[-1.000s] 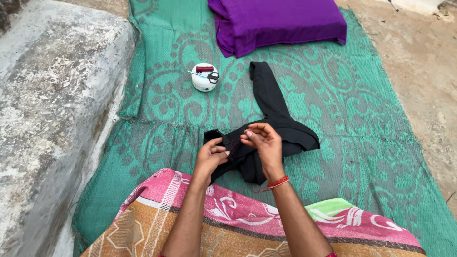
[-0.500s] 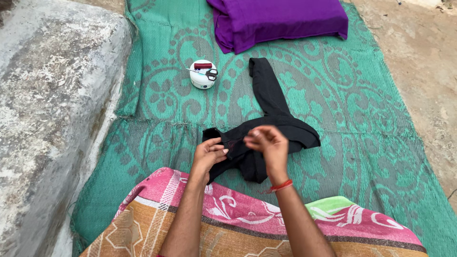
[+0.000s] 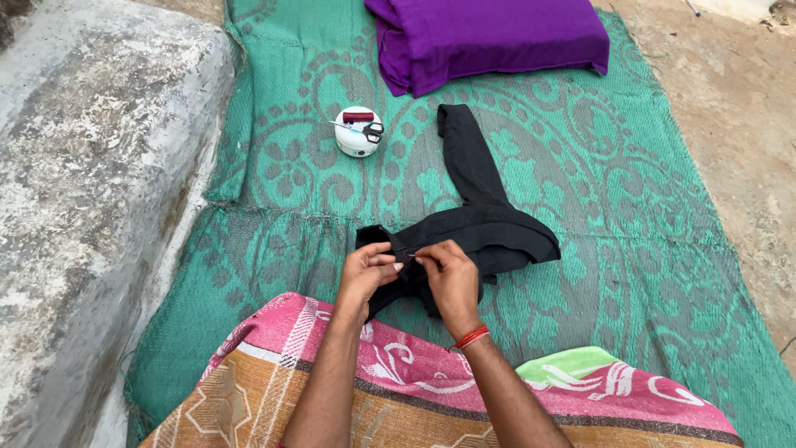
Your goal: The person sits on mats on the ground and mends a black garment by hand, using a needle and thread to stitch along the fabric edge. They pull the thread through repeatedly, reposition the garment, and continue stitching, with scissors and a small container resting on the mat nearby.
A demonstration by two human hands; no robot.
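A black garment [image 3: 485, 220] lies on a green patterned mat [image 3: 580, 191], one long part stretched away from me. My left hand [image 3: 366, 274] pinches its near edge. My right hand [image 3: 448, 278], with a red band at the wrist, pinches the same edge close beside it, fingertips nearly touching the left hand's. Whether a needle or thread is between the fingers cannot be made out. A pink, orange and green printed cloth [image 3: 414, 382] covers my lap under both forearms.
A small white round container [image 3: 356, 133] with scissors and a red item on top stands on the mat beyond the garment. A folded purple cloth [image 3: 489, 37] lies at the far end. A grey stone ledge [image 3: 91, 191] runs along the left; bare ground [image 3: 738, 124] lies right.
Both hands have come down from a slightly raised position onto the garment's near edge and moved closer together. The garment has barely shifted.
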